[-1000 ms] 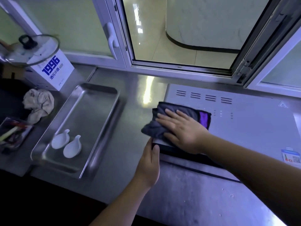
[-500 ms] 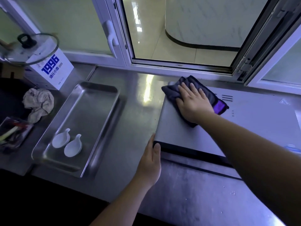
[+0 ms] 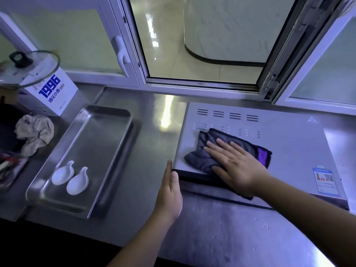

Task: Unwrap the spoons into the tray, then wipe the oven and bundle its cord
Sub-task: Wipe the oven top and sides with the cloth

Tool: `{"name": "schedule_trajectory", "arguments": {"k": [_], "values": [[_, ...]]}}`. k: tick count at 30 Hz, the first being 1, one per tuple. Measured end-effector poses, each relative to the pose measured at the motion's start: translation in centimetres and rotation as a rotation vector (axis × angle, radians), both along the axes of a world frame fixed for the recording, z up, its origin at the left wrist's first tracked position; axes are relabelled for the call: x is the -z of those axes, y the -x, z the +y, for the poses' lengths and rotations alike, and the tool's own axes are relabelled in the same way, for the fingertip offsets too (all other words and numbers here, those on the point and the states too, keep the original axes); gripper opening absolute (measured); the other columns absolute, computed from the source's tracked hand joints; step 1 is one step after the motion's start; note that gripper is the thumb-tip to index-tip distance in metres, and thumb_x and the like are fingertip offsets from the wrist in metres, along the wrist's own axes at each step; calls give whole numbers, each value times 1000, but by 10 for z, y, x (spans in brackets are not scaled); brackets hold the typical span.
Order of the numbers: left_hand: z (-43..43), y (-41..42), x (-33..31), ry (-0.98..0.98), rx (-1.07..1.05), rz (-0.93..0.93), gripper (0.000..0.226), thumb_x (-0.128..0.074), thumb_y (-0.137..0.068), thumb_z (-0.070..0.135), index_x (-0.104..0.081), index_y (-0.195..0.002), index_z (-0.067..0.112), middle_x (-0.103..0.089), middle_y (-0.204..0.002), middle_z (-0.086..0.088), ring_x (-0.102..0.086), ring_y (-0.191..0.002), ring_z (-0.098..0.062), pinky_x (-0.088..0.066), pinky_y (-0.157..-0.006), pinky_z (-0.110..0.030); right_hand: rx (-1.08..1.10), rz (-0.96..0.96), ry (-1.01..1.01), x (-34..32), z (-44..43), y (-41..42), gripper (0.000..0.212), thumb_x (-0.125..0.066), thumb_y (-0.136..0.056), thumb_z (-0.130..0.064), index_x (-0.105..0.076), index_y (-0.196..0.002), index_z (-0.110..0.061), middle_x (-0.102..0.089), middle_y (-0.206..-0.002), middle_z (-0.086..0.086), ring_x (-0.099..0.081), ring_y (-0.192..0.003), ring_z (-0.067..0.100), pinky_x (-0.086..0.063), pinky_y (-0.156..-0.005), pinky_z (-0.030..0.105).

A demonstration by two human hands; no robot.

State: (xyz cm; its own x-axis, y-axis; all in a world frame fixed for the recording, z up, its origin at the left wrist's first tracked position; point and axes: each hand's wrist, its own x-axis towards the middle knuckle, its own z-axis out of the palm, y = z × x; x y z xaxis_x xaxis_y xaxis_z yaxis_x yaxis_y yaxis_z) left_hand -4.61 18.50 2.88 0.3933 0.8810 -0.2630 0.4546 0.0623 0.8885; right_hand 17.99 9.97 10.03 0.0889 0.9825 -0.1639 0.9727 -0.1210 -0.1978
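Wiping the oven top with a dark cloth

Pressing flat on a dark grey cloth (image 3: pixel 204 151), the right hand (image 3: pixel 235 166) lies with its fingers spread wide and straight; it does not pinch the cloth, it only pushes it down on the top of the oven (image 3: pixel 289 143). The cloth is crumpled, has a purple edge on its right side, and sits near the left near corner of the oven top. The left hand (image 3: pixel 169 191) is open, with fingers together, and its edge rests against the left near corner of the oven; it holds nothing.

The oven stands on the steel table (image 3: pixel 150 132), at the right, just below the open window (image 3: pixel 202 45). To the left, apart from the oven, is the metal tray (image 3: pixel 107 135). The 2 white spoons (image 3: pixel 70 178) lie unwrapped in its near part, side by side, handles pointing far and right. Further left there is a crumpled beige rag (image 3: pixel 34 133), and behind it a white box (image 3: pixel 52 93) printed with 1996, with a glass lid (image 3: pixel 28 68) leaning on it.
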Motion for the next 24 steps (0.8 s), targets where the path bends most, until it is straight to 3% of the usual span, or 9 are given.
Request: {"name": "schedule_trajectory", "arguments": {"k": [3, 6, 9, 13, 16, 19, 21, 24], "values": [[-1, 0, -2, 4, 13, 1, 53, -24, -111, 36, -24, -163, 26, -25, -167, 16, -22, -149, 5, -12, -106, 6, 250, -8, -49, 5, 7, -37, 71, -16, -96, -61, -23, -161, -34, -13, -169, -15, -6, -158, 11, -5, -128, 37], [-2, 0, -4, 25, 6, -9, 53, -23, -111, 38, -23, -163, 28, -25, -167, 18, -22, -149, 6, -14, -113, -5, 577, 35, -87, 6, 42, -61, 66, -24, -100, -53, -23, -161, -28, -13, -171, -9, -7, -158, 18, -6, -127, 43], [-3, 0, -8, 36, 10, -9, 53, -24, -111, 38, -22, -163, 27, -26, -165, 19, -21, -148, 8, -13, -106, 5, 716, 111, -68, 4, 88, -56, 67, -22, -100, -49, -16, -162, -25, -6, -172, -7, 0, -158, 22, 0, -127, 47], [-2, 0, -10, 54, 9, -16, 53, -24, -111, 39, -24, -163, 26, -28, -163, 18, -22, -146, 9, -13, -106, 6, 540, 126, -55, 2, 130, -9, 69, -22, -100, -51, -14, -163, -25, -4, -172, -8, 2, -158, 21, 2, -127, 45], [-1, -2, -9, 62, -21, -94, 63, -26, -106, 52, -28, -162, 23, -31, -166, 12, -25, -149, 6, -17, -124, -16, 307, 119, -78, -2, 123, 36, 69, -24, -101, -58, -17, -163, -29, -7, -171, -10, 1, -158, 17, 1, -127, 44], [1, -7, -8, 96, -23, -163, 74, -29, -97, 60, -31, -161, 23, -36, -164, 9, -30, -151, -1, -23, -127, -36, 102, 89, -83, -1, 87, 64, 67, -25, -102, -59, -18, -162, -31, -7, -171, -13, 3, -158, 13, 2, -127, 42], [-1, -10, -10, 96, -14, -177, 60, -29, -103, 47, -38, -157, 24, -45, -159, 9, -39, -146, -3, -29, -123, -31, 61, 79, -77, 0, 61, 66, 66, -24, -103, -58, -15, -163, -32, -5, -171, -14, 5, -158, 11, 3, -127, 40], [-5, -10, -12, -1, -42, -60, 48, -26, -113, 32, -38, -158, 22, -41, -162, 6, -34, -148, -3, -22, -117, -13, 114, 57, -85, 3, 24, 50, 67, -22, -103, -59, -14, -163, -32, -4, -170, -15, 6, -157, 9, 1, -128, 39]]}}
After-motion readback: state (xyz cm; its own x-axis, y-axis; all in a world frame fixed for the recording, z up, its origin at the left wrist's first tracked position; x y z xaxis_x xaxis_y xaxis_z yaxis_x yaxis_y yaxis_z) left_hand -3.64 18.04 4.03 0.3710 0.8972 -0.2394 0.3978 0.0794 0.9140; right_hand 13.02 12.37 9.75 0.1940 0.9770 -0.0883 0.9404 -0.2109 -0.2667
